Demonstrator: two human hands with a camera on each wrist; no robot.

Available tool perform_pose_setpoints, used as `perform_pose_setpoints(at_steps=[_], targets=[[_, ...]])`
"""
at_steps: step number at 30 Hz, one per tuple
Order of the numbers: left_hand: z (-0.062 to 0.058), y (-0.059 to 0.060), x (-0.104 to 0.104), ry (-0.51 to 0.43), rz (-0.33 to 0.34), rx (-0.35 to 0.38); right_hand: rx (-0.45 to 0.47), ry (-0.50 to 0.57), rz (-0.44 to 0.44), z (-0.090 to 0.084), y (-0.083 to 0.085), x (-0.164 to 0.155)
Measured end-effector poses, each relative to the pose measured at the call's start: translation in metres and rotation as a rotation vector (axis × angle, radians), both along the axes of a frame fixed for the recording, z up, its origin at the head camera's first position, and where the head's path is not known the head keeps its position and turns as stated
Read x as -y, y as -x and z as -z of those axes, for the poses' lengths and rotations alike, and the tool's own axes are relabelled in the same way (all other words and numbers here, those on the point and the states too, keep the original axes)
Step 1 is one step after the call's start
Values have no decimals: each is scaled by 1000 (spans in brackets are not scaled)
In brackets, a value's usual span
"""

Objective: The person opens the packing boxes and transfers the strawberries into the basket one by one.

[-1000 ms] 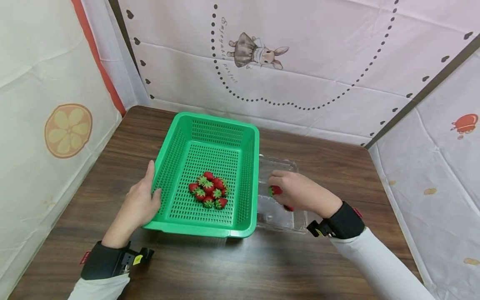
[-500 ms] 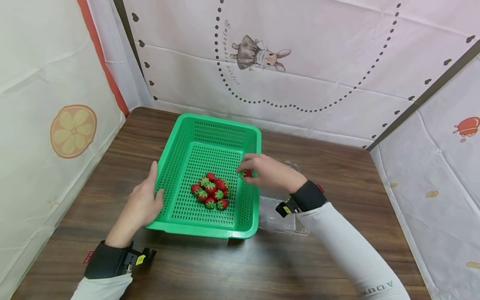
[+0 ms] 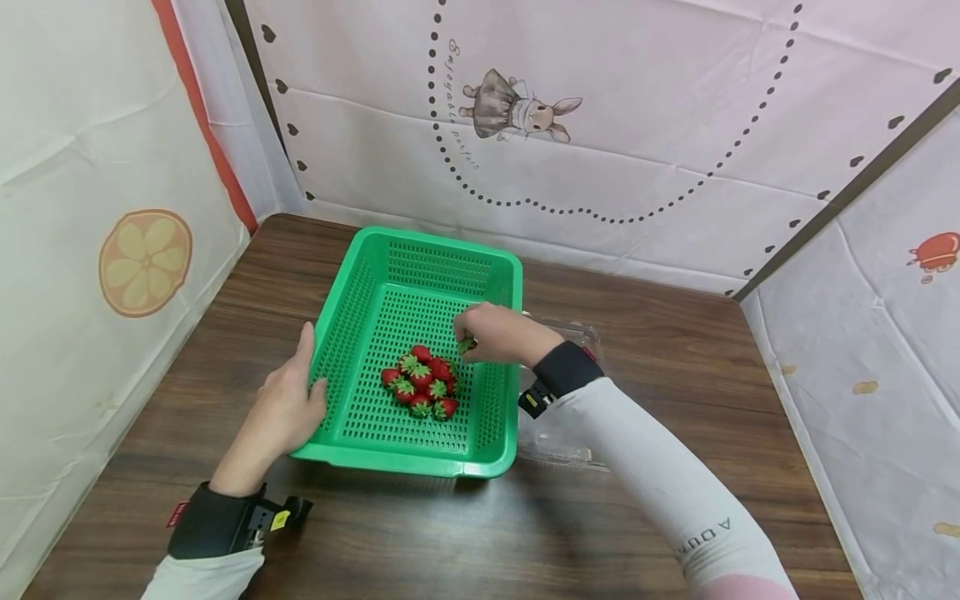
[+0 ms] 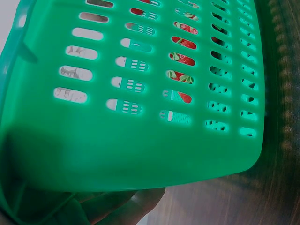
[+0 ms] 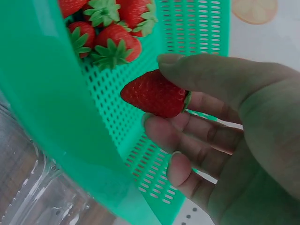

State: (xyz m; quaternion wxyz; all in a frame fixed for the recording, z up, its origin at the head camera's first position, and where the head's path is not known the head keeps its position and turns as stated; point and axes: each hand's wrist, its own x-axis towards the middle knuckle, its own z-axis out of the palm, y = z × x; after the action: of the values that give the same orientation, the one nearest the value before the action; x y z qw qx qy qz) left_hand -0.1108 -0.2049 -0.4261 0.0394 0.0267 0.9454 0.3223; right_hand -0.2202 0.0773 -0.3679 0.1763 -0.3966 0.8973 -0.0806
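Observation:
A green perforated basket (image 3: pixel 442 241) stands on the wooden table, with a cluster of red strawberries (image 3: pixel 420 379) on its floor. My left hand (image 3: pixel 285 404) holds the basket's left side, thumb at the rim; the left wrist view shows mostly the slotted green wall (image 4: pixel 93 150), with some fingers (image 4: pixel 136 204) below it. Inside the basket's right part, above the floor, my right hand (image 3: pixel 501 333) pinches one strawberry (image 5: pixel 154 93) between thumb and fingers. Its pointed end faces away from the palm in the right wrist view. The head view hides most of this strawberry.
A clear plastic tray (image 3: pixel 558 454) lies against the basket's right side, partly under my right forearm. Printed white cloth walls (image 3: pixel 637 100) enclose the dark wooden table (image 3: pixel 675 333) at the back and both sides.
My right hand has carried a strawberry leftward from above the clear tray, over the basket's right rim and into the basket. The left hand keeps its place on the basket.

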Motion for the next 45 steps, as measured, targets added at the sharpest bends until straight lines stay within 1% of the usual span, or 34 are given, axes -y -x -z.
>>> perform_pose_setpoints(at_steps=[7,11,13,18,21,25,28,34,39,45], targets=[[0,-1,1,1,-6,4,49,-76,-15,7,7,17],[0,-1,1,1,-7,3,83,-125,-7,11,13,29],[0,-1,2,2,-7,0,96,-133,11,14,16,33],[0,-1,1,4,-3,-6,123,-144,88,18,24,42],[1,-2,1,3,-3,-7,130,-166,98,21,27,47],[0,-1,1,0,-6,-6,125,-171,106,24,26,53],[0,-1,0,0,-4,-4,134,-167,132,26,24,57],[0,-2,1,-4,0,2,149,-166,155,30,20,62],[0,-1,1,-7,1,8,169,-160,153,29,20,62],[-1,-1,1,-4,0,16,200,-177,126,25,22,56]])
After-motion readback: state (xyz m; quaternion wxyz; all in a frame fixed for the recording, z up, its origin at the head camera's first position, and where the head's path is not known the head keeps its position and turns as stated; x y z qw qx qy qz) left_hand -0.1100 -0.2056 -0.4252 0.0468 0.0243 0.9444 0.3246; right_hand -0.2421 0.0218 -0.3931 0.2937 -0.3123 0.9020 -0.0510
